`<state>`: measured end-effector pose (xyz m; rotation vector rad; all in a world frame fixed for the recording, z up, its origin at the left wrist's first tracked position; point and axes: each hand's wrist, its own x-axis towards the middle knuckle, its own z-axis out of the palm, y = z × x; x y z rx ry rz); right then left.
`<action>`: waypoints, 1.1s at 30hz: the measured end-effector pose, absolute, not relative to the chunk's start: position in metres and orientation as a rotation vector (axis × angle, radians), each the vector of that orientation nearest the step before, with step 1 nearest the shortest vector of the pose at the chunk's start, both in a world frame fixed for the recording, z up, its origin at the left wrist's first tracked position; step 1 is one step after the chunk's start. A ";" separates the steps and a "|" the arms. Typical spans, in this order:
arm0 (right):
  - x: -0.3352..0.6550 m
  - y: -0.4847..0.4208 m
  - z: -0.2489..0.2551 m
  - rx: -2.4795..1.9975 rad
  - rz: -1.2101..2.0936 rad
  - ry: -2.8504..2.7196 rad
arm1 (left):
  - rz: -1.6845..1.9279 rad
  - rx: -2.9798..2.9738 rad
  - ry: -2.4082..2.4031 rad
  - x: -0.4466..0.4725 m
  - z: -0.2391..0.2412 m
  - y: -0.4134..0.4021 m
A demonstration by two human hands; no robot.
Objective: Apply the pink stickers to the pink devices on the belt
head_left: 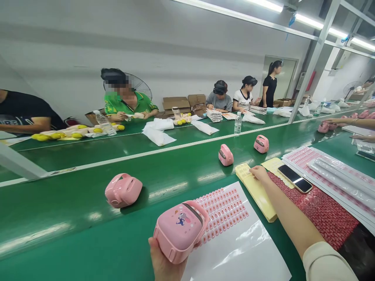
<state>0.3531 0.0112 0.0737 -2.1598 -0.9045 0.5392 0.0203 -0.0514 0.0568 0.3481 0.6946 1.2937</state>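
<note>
My left hand grips a pink plastic case with a carrying handle and a cartoon print, tilted so its printed face shows. Under and beside it lies a white sheet of small pink oval stickers. My right hand reaches out to a stack of yellow label sheets, fingers pinched at the top sheet's far end; the fingertips are only partly visible. Just right of that hand lies another yellow sheet.
Similar pink cases stand spaced along the green belt. A phone rests near red sticker sheets and white sheets. Across the line, several people work among bottles and white bags. A co-worker's hands are far right.
</note>
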 end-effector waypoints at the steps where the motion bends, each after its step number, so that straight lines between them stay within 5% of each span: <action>1: 0.353 0.011 0.073 -2.164 0.525 -0.899 | 1.284 0.345 0.717 0.021 0.058 -0.052; 33: 0.359 0.018 0.077 -2.235 0.540 -0.969 | 1.359 0.477 0.930 0.042 0.068 -0.060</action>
